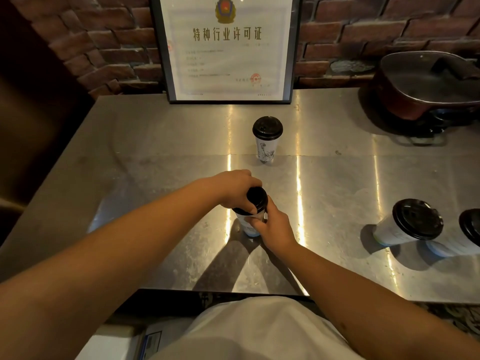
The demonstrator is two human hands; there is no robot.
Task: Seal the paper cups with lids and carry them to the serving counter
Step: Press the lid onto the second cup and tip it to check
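A white paper cup [248,224] stands in the middle of the steel counter [155,157]. A black lid [257,198] sits on top of it. My left hand [233,188] curls over the lid from above, fingers on its rim. My right hand [272,227] grips the cup's side just below the lid. Further back stands a lidded cup [267,139] with a dark drawing on it. At the right are a second lidded cup [407,224] and a third lidded cup [465,235], cut off by the frame edge.
A framed certificate [226,48] leans against the brick wall at the back. A dark pot with a lid [428,87] sits on a burner at the back right. The counter's front edge runs just before my white shirt.
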